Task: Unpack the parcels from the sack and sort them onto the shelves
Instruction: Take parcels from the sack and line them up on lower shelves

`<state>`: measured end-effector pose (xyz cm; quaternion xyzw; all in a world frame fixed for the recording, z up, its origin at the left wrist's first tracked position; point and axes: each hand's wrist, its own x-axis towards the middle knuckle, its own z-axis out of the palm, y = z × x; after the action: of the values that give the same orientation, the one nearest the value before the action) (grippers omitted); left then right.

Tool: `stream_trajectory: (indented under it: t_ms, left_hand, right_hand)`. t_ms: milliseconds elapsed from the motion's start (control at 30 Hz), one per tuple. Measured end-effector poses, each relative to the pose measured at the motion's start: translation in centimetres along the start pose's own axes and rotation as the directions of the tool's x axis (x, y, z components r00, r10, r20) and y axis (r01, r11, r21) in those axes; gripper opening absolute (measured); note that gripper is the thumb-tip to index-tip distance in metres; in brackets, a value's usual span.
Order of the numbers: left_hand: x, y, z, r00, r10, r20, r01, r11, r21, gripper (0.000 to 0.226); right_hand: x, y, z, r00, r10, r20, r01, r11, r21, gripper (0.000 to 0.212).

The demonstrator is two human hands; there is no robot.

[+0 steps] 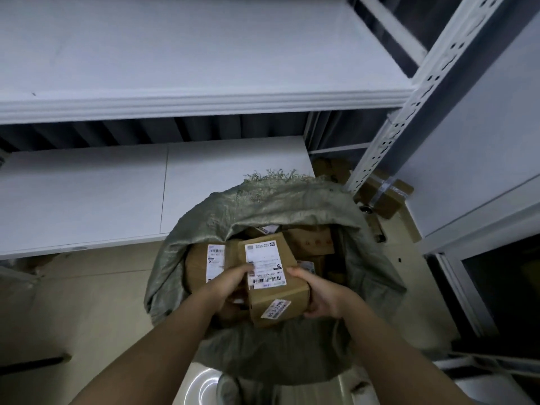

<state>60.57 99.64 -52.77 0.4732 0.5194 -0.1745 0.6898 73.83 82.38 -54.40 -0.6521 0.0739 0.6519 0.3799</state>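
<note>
A: We have both hands on one cardboard parcel (274, 276); our left hand (230, 283) grips its left edge, thumb laid over the corner of the white shipping label (264, 266), fingers curled underneath; our right hand (320, 296) clasps the right side, thumb on the top edge, fingers wrapped round below.

B: So both are clamped on the same box; and where does it sit?

A: Between our two hands, held over the open mouth of the green woven sack (263, 206), tilted so the label faces up at us; a small red-and-white sticker (276, 308) shows on the near face, just left of our right hand.

B: What lies past our fingers?

A: More parcels in the sack; a second box (201, 264) with its own label stands just beyond our left hand, and brown cartons (312, 239) lie beyond our right; whether the held box touches them, we cannot tell.

B: And the shelves?

A: Ahead of both hands, beyond the sack; the lower white shelf (87, 194) is nearer, the upper shelf (175, 68) farther above it; a perforated white upright (409, 112) rises ahead and to the right of our right hand, with a taped carton (385, 197) at its foot on the tiled floor (87, 302).
</note>
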Motion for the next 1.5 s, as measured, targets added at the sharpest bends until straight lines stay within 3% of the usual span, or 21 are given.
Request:
stream_trajectory:
  t_ms: [133,200,300,467,767,867,933,1000,1067,1167,1267,1367,1500]
  left_hand:
    - [-2.8,0.4,-0.4,0.995,0.081,0.064,-0.068,0.982,-0.178,0.045]
    - [-3.5,1.4,-1.1,0.978,0.149,0.146,-0.093,0.938,-0.334,0.063]
    - [-4.9,3.2,-2.6,0.941,0.266,0.210,-0.147,0.878,-0.455,0.080]
    - [-7.0,5.9,-4.2,0.893,0.365,0.263,-0.251,0.890,-0.380,0.072]
    - [-9.2,8.5,-5.5,0.920,0.286,0.268,-0.248,0.954,-0.168,0.058]
    - [-9.3,8.6,-4.6,0.925,0.308,0.220,-0.268,0.943,-0.196,0.052]
    - [-9.5,8.8,-3.5,0.920,0.340,0.193,-0.291,0.925,-0.242,0.050]
    - [-9.6,9.1,-2.4,0.920,0.353,0.170,-0.295,0.909,-0.295,0.051]
    - [-9.7,9.5,-1.4,0.913,0.382,0.144,-0.329,0.896,-0.297,0.052]
    - [-10.0,9.9,-0.3,0.905,0.400,0.148,-0.358,0.900,-0.247,0.053]
    - [-10.8,10.0,0.9,0.899,0.399,0.182,-0.366,0.911,-0.188,0.054]
    - [-12.2,9.8,2.4,0.885,0.395,0.245,-0.373,0.918,-0.131,0.055]
    - [-14.9,8.4,4.1,0.885,0.340,0.319,-0.338,0.939,-0.063,0.062]
  right_hand:
    - [-2.9,-0.2,-0.1,0.973,-0.233,-0.005,0.227,0.954,-0.194,0.103]
    - [-4.2,-1.2,0.2,0.919,-0.393,-0.028,0.355,0.856,-0.375,0.112]
    - [-6.3,-3.3,0.8,0.787,-0.617,-0.017,0.472,0.619,-0.628,0.127]
    - [-8.3,-5.5,1.5,0.545,-0.839,0.020,0.396,0.236,-0.887,0.129]
    - [-9.9,-7.4,2.0,0.337,-0.930,0.148,0.246,-0.065,-0.967,0.116]
    - [-9.7,-7.6,2.5,0.300,-0.952,0.069,0.169,-0.018,-0.986,0.116]
    - [-9.6,-7.8,2.8,0.343,-0.933,-0.109,0.296,0.217,-0.930,0.110]
    - [-10.4,-8.1,3.2,0.491,-0.815,-0.309,0.574,0.569,-0.589,0.091]
    - [-11.4,-8.2,3.1,0.619,-0.658,-0.430,0.679,0.723,-0.129,0.062]
    - [-14.0,-7.8,3.1,0.736,-0.523,-0.429,0.642,0.742,0.196,0.042]
    - [-16.3,-7.1,3.1,0.812,-0.488,-0.320,0.580,0.735,0.352,0.064]
    - [-18.4,-6.2,3.5,0.837,-0.469,-0.283,0.545,0.764,0.345,0.061]
    - [-20.5,-3.1,4.6,0.816,-0.418,-0.399,0.554,0.763,0.333,0.063]
